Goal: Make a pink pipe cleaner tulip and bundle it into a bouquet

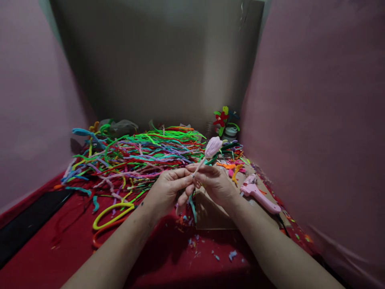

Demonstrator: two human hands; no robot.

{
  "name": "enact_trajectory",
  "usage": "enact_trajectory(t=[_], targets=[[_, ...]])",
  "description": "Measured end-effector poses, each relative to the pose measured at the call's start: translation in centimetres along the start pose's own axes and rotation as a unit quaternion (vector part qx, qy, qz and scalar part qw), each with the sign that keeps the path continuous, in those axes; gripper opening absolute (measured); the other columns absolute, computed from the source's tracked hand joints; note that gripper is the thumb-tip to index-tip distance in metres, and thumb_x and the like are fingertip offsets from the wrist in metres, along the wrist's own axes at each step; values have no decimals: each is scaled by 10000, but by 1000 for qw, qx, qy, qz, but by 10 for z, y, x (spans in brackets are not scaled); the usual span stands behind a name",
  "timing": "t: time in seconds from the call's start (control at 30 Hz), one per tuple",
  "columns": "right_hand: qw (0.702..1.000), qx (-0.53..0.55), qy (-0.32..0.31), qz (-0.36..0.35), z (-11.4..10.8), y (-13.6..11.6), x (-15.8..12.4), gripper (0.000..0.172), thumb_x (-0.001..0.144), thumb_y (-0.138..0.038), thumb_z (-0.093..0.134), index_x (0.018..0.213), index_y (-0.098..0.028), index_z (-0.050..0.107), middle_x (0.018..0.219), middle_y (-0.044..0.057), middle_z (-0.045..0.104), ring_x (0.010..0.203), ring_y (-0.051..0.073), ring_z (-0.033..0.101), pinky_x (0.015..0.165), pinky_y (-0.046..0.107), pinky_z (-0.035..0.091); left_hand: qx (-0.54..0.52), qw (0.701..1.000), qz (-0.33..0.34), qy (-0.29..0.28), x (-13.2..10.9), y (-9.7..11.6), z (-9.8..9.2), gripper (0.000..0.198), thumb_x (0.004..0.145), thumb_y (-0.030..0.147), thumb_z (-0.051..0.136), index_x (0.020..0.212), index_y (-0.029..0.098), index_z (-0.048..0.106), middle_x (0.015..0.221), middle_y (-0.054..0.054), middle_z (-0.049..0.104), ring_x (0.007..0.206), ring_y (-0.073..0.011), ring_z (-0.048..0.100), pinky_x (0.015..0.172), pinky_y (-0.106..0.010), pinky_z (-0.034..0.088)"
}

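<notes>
A pale pink pipe-cleaner flower bud [213,147] on a thin pink stem is held up over the table, tilted to the right. My left hand [171,188] pinches the lower end of the stem between thumb and fingers. Close against it, my right hand [215,182] grips the same stem with its fingertips. The two hands touch or nearly touch there, and the very end of the stem is partly hidden by the fingers. A teal pipe cleaner [192,208] shows just below the hands.
Many coloured pipe cleaners [144,150] are heaped at the back left. A pink glue gun [261,196] lies on a cardboard sheet [213,218] at right. Yellow and orange scissor handles [110,214] lie at left, near a black flat object [30,220]. A red flower [221,119] stands behind.
</notes>
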State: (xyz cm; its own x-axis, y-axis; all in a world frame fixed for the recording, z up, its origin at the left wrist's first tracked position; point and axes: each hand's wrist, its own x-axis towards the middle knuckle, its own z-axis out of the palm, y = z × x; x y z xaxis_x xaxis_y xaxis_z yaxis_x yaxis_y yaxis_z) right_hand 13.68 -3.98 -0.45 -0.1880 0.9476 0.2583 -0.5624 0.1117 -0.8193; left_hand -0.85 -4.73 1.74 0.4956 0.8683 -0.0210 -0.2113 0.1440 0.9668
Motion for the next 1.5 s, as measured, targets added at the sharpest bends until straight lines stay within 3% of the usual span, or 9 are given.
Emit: enact_trajectory(t=[0.17,0.27,0.37,0.5,0.8,0.93,1.17,1.37,1.5], targets=[[998,-24,3,-56,4,-3,-3,98,580,-188,766,614,-263,714,868,-3,671,936,178,566,823,323,442,60,998,-10,-30,-2,4,-1,204,782,349,577,784,145,582,531,34,565,286,-64,459,276,-166,339],[996,-22,19,-84,0,2,-1,121,615,-160,741,636,-276,717,844,-17,672,918,156,568,846,323,423,181,981,60,22,-1,2,1,188,799,331,549,746,152,577,550,33,561,366,-65,491,374,-175,390],[995,-28,46,-83,-4,7,1,114,635,-167,732,665,-277,720,830,-18,679,839,143,581,780,312,432,306,936,146,94,3,-6,1,127,771,291,582,809,171,599,569,43,554,434,-66,479,441,-178,390],[995,-53,63,-64,-3,8,2,103,634,-194,735,717,-254,733,805,-8,678,742,133,564,681,284,429,358,896,219,146,5,-15,-1,118,805,295,544,799,195,605,537,54,502,451,-64,442,457,-174,365],[995,-89,21,-34,-2,2,1,131,683,-220,697,802,-247,741,790,-3,671,716,131,542,670,277,422,151,979,103,90,0,-2,7,158,771,326,586,749,170,569,531,54,538,354,-62,485,360,-171,391],[992,-125,6,-31,-4,-2,1,151,697,-255,690,840,-252,738,805,5,673,743,148,561,718,307,433,90,993,61,54,-1,1,5,158,749,299,616,734,148,573,553,34,590,333,-63,499,326,-165,399],[974,-206,-16,-89,-3,-6,-2,138,744,-261,654,853,-284,734,980,10,660,1012,188,538,956,364,356,48,998,19,-27,2,-2,-7,223,784,339,590,691,138,560,558,5,614,321,-90,516,296,-196,421],[977,-178,29,-116,-1,-14,-4,84,721,-247,669,769,-267,735,989,8,659,1026,197,539,912,339,379,100,994,39,-11,2,1,0,264,818,395,536,754,141,564,600,-10,641,394,-99,568,401,-195,448],[989,-86,64,-105,-14,-35,2,80,715,-282,665,770,-257,719,940,11,673,859,181,578,713,306,428,102,989,89,54,8,2,-4,342,817,455,512,857,123,583,676,-40,655,516,-123,614,522,-232,488]])
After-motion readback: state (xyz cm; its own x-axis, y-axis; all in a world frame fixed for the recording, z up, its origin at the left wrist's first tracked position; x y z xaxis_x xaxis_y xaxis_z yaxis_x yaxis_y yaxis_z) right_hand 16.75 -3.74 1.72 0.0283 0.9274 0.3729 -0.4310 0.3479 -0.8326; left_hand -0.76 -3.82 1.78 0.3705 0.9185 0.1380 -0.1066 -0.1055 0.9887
